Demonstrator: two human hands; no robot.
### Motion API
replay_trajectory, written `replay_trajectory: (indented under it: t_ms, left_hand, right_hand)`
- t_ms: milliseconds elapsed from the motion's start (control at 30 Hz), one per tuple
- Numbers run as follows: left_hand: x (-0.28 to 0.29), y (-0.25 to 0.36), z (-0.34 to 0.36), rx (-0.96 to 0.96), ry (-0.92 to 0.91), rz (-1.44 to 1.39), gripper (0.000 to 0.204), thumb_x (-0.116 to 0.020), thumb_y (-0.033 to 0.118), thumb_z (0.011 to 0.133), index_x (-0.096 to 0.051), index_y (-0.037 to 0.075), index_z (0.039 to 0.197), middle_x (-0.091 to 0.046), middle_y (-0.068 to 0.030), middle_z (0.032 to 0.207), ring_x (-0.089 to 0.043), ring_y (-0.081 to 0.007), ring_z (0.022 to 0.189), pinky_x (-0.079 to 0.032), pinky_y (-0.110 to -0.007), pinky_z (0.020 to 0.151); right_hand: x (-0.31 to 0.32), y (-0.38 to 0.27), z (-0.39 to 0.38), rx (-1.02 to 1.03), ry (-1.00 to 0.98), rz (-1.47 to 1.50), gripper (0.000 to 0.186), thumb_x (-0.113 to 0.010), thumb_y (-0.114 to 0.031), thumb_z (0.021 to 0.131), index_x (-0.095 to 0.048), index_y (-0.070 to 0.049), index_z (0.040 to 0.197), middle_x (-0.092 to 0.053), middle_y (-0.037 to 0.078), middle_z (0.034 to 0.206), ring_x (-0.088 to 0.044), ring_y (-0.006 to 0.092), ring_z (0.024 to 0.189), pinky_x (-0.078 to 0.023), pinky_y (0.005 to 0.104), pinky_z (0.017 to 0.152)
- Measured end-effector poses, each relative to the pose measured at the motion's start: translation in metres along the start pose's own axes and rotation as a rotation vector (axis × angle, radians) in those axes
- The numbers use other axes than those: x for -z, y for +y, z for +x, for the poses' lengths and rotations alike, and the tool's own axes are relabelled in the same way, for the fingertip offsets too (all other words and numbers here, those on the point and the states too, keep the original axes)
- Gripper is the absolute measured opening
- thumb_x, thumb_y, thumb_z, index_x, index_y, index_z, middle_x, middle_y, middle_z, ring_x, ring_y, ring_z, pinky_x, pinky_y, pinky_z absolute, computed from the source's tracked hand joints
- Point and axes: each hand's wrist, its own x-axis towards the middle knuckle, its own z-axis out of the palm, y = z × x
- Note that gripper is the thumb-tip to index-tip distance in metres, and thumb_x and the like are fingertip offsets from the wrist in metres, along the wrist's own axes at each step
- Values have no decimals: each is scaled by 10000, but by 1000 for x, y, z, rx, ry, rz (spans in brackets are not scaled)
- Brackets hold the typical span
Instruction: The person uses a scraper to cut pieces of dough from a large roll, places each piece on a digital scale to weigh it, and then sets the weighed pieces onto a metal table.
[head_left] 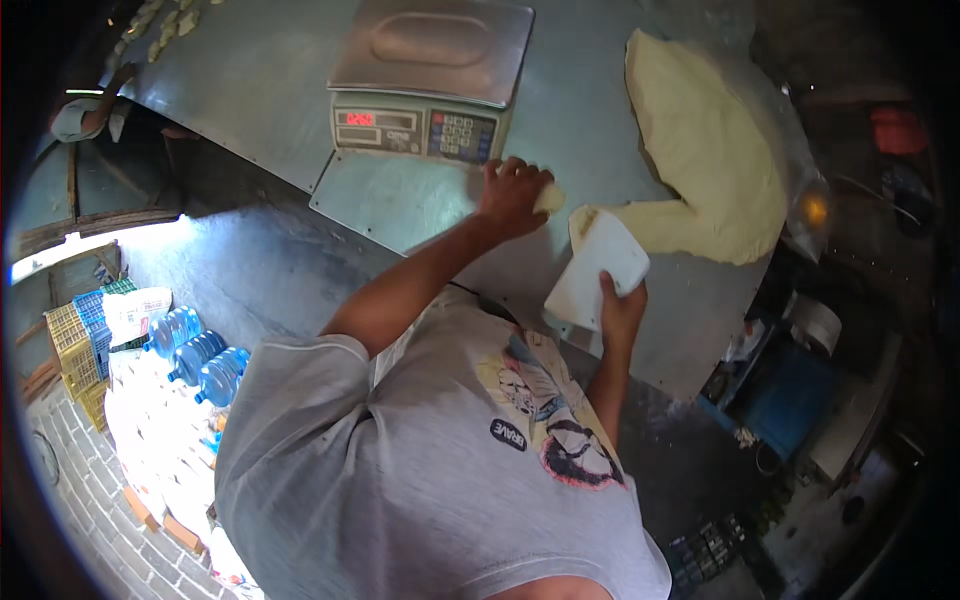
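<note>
My left hand [513, 198] is closed round a small piece of pale yellow dough [549, 199], which pokes out past the fingers, just in front of the digital scale [418, 128]. A flat white dough scraper [598, 272] is gripped in my right hand [624, 308], thumb on its face. The scraper's far edge lies against the end of a strip drawn out from a big slab of pale yellow dough [720, 150] on the right of the metal table. Nothing rests on the scale's steel pan [430, 45], and its red display is lit.
Small dough pieces [165, 35] lie in rows at the table's far left, near another person's arm [110, 97]. Blue water bottles [200, 355] and stacked crates [80, 340] stand on the floor at left. A blue container [790, 395] sits beyond the metal table's [690, 350] right edge.
</note>
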Motion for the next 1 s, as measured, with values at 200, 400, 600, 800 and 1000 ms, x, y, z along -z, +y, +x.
replay_trajectory:
  t_ms: [200, 400, 600, 800, 1000]
  left_hand:
    - [-51, -31, -29, -189, -45, 97, 709, -773, 192, 665, -473, 92, 1300, -468, -141, 1323, -413, -360, 1292, -323, -504, 1083]
    - [-61, -30, -23, -248, -31, 201, 671, -777, 188, 682, -463, 61, 1261, -513, -155, 1272, -485, -375, 1213, -434, -499, 965]
    - [-7, -16, 40, -73, -302, 148, 518, -780, 167, 698, -516, 57, 1131, -594, -218, 1142, -604, -398, 1055, -500, -501, 851]
    - [123, -37, 76, -140, 20, -208, 482, -769, 140, 709, -550, 61, 1132, -619, -176, 1080, -615, -359, 1024, -501, -437, 890]
    - [26, -14, 23, -314, -151, -475, 502, -747, 150, 730, -523, 90, 1175, -602, -127, 1105, -593, -339, 1061, -483, -440, 894]
  right_hand:
    - [-54, -81, 27, 160, -103, -600, 367, -630, -175, 900, -527, 24, 1190, -669, 277, 862, -647, 468, 821, -496, 540, 713]
    - [-106, -49, 50, 110, -238, -836, 389, -631, -165, 879, -518, 4, 1210, -690, 254, 907, -667, 461, 845, -519, 528, 739]
    - [-85, 17, 90, 126, -67, -243, 426, -701, -122, 832, -546, 34, 1197, -683, 252, 994, -669, 417, 943, -523, 455, 826]
    - [-65, 14, 50, 82, 4, -293, 437, -699, -133, 841, -553, 4, 1229, -665, 262, 1103, -632, 446, 1041, -499, 468, 893]
    - [-21, -26, 51, 113, 118, -142, 428, -667, -92, 859, -535, 21, 1250, -682, 262, 1034, -651, 441, 993, -521, 447, 844]
